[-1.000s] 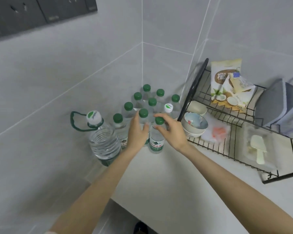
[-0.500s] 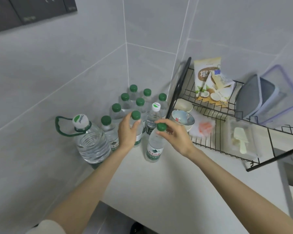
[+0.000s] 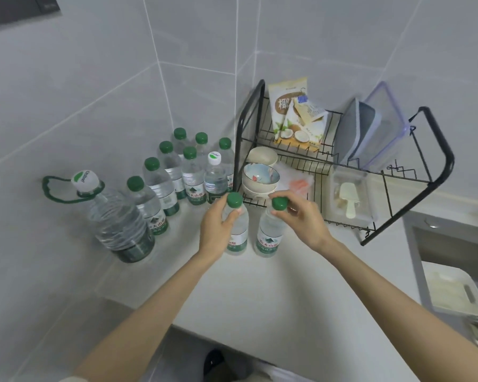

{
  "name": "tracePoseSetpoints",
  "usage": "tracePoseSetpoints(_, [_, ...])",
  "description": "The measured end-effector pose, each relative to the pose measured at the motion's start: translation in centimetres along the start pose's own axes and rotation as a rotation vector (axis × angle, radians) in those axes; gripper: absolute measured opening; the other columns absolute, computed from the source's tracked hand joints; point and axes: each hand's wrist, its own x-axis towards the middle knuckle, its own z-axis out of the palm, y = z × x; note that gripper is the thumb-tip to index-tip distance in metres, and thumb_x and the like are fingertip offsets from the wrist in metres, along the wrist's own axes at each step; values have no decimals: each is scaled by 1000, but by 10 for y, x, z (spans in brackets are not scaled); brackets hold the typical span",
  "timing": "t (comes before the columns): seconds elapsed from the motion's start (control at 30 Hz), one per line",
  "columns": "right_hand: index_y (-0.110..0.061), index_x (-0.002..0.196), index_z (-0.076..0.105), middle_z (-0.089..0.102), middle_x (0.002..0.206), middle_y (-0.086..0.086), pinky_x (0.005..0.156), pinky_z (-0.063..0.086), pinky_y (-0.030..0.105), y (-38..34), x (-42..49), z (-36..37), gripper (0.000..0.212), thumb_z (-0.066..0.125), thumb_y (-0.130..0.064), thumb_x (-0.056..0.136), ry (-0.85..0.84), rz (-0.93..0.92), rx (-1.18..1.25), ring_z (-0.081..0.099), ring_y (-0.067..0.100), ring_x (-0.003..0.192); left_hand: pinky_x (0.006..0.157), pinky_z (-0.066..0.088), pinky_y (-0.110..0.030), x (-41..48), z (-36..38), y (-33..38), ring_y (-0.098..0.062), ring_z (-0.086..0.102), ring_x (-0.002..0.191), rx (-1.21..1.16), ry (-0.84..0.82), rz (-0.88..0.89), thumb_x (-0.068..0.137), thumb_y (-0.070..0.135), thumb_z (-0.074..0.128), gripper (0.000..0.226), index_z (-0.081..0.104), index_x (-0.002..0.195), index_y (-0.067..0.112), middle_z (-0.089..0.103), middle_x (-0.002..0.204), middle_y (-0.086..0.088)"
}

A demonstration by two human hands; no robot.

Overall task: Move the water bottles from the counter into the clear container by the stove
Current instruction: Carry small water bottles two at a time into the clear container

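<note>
- Left hand (image 3: 217,232): fingers and thumb curl round the shoulder of the left bottle (image 3: 239,235), just under its green cap.
- Right hand (image 3: 305,220): fingertips pinch the neck of the right bottle (image 3: 269,235), directly below the cap.
- Held bottles: both are upright, side by side between the two hands, and apart from each other. Their bases are at or just above the table (image 3: 273,293); which one cannot be told.
- Standing bottles (image 3: 174,175): these form a cluster beyond the left hand, in the tiled corner. None is being touched.
- Large jug (image 3: 116,219): this stands to the outer side of the left hand and is not part of the grasp.
- Dish rack (image 3: 451,158): this sits beyond the right hand and close to its knuckles.
- Step in hand, as a judgement: pick-up of one pair, with both grips already made.
- Destination: no stove is in view, so the clear container cannot be placed.
- Next move calls for lifting both bottles straight up to clear the rack edge. The pair should then be carried away upright, because the right hand's thin neck pinch could let its bottle swing.
</note>
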Motion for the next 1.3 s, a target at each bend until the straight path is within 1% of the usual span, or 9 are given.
tracePoseSetpoints(0.1, [-28,113,62,66,103,-10,86,50,48,3,-4,-5,30,70,-18,86,-20,6,8,61,28,91,102,43,-42,-4,14,5,-14,55,118,16,-37,29,90,24,62,37,59,126,15,63,124,2])
tracePoseSetpoints(0.2, [-23,122,58,65,110,-13,95,49,34,4,-6,-3,37,69,-17,87,-46,42,55,62,11,106,101,45,-39,-2,16,3,-10,54,117,62,-61,45,91,28,61,38,57,128,18,62,124,6])
tracePoseSetpoints(0.3, [-20,128,53,63,121,-9,103,42,22,11,-9,5,41,68,-21,89,-21,74,79,57,10,118,103,44,-40,-3,10,-2,-8,54,117,62,-71,39,91,32,60,38,55,127,21,62,123,9])
tracePoseSetpoints(0.47, [-23,127,52,61,117,-17,92,49,28,27,-19,19,49,74,-20,83,-12,174,139,56,4,110,108,39,-48,-12,8,-22,-14,47,130,3,-145,3,86,38,63,59,42,139,22,53,136,4])
tracePoseSetpoints(0.6, [-31,127,47,60,112,-28,84,49,14,38,-27,29,63,80,-16,76,-4,235,176,58,-3,104,107,41,-46,-18,10,-32,-14,52,125,-71,-194,-64,80,19,74,68,40,139,23,55,133,8])
tracePoseSetpoints(0.77, [-24,126,47,65,108,-15,86,48,14,56,-33,44,65,82,-13,73,30,344,194,60,-4,101,105,44,-41,-21,13,-58,-8,56,121,-110,-216,-185,70,19,79,76,42,135,33,59,130,14])
tracePoseSetpoints(0.93, [-28,120,47,66,107,-16,88,49,15,64,-26,45,63,84,-20,70,11,373,158,62,-4,100,98,50,-35,-10,22,-71,-3,62,109,-127,-197,-277,64,16,85,67,52,116,42,66,114,19])
tracePoseSetpoints(1.1, [-34,130,35,64,107,-19,80,49,11,60,-9,38,74,82,-23,73,6,373,159,62,-6,98,88,51,-23,7,27,-67,-2,64,104,-183,-180,-309,63,18,88,64,57,117,30,68,112,13])
tracePoseSetpoints(1.3, [-32,134,38,67,109,-11,86,52,23,58,6,39,74,81,-25,74,81,409,211,64,2,101,84,55,-24,29,33,-61,-8,68,99,-207,-224,-383,64,13,87,66,56,122,22,71,110,1])
